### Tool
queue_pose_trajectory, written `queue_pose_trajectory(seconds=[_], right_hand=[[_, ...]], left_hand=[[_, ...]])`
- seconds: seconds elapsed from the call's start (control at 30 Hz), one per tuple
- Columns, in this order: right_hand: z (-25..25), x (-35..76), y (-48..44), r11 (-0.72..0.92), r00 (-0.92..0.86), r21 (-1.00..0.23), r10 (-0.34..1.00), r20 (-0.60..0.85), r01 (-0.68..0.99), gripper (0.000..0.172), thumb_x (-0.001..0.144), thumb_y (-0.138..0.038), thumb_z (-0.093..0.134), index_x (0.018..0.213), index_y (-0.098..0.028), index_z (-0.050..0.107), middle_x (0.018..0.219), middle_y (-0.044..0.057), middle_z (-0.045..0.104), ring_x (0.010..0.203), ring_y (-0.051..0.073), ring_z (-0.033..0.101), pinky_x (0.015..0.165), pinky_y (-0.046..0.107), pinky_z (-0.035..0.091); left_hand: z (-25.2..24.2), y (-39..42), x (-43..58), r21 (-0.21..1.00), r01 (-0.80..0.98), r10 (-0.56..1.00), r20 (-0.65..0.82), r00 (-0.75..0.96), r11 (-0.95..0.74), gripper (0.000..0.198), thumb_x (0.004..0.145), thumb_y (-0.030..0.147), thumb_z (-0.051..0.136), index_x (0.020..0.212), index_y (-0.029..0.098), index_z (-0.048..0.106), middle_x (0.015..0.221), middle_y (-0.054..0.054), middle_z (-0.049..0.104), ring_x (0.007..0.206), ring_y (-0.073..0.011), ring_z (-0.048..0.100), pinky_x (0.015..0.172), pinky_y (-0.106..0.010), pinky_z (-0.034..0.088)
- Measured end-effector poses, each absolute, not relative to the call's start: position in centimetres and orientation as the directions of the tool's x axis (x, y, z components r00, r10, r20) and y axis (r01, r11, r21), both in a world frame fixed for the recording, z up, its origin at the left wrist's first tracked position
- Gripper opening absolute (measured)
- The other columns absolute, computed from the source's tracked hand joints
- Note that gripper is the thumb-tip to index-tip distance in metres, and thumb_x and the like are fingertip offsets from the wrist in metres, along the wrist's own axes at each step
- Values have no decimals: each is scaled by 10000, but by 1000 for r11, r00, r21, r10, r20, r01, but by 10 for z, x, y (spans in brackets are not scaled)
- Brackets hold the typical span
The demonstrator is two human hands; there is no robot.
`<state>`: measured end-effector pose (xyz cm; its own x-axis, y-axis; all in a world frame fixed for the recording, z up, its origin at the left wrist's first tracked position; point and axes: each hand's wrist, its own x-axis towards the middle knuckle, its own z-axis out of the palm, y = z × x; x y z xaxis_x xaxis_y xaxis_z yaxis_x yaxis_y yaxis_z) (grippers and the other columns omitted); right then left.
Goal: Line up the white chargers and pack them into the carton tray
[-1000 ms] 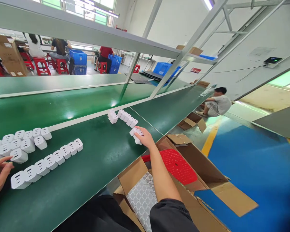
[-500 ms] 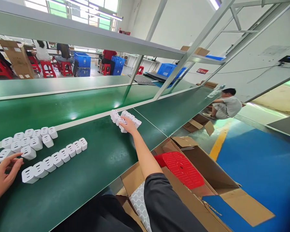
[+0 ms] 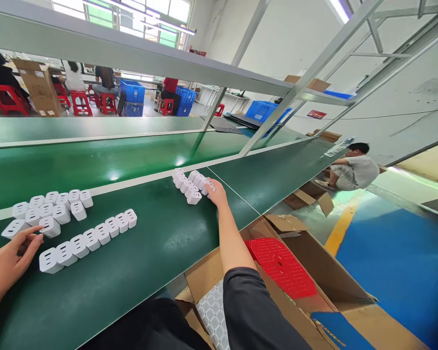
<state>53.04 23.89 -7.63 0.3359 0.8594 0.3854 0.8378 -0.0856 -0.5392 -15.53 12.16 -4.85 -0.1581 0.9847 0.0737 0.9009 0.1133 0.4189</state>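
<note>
My right hand (image 3: 218, 193) has its fingers closed around the near end of a short row of white charger blocks (image 3: 195, 176). Next to that row, on its left, lies another short row of white chargers (image 3: 184, 184). My left hand (image 3: 16, 255) is at the left, fingers bent and apart, with nothing between them. Its fingertips are close to a white charger (image 3: 50, 227) at the front of a loose cluster; whether they touch it I cannot tell. A long slanting row of white chargers (image 3: 91, 239) lies between my hands, slots facing up.
Everything rests on a green worktop (image 3: 149, 262), with a pale rail (image 3: 138, 182) behind. Below my right arm are open cardboard boxes (image 3: 314, 253) and a red stool (image 3: 282, 267). A metal shelf frame (image 3: 270, 121) rises ahead. A person (image 3: 355, 167) crouches at the right.
My right hand has shifted from the left short row to the near end of the right one. My left hand stays by the cluster. The view has turned slightly left.
</note>
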Motion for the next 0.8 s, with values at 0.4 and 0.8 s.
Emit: queue_pose_trajectory(seconds=[0.4, 0.8], right_hand=[[-40, 542, 297, 102, -31, -457, 986, 162, 884, 549, 918, -563, 485, 1400, -319, 581, 1474, 17, 559, 1398, 261, 478, 1205, 460, 342], [-53, 501, 330, 17, 32, -492, 995, 91, 870, 450, 986, -463, 558, 1363, -216, 556, 1453, 119, 523, 1301, 278, 532, 1105, 551, 422]], left_hand=[[-49, 121, -156, 451, 883, 978, 88, -190, 131, 514, 872, 601, 384, 1243, 300, 573, 987, 13, 732, 702, -132, 662, 685, -234, 461], [-56, 124, -165, 466, 874, 976, 83, -201, 140, 490, 887, 567, 424, 1268, 295, 569, 945, 13, 746, 798, -160, 707, 721, -244, 479]])
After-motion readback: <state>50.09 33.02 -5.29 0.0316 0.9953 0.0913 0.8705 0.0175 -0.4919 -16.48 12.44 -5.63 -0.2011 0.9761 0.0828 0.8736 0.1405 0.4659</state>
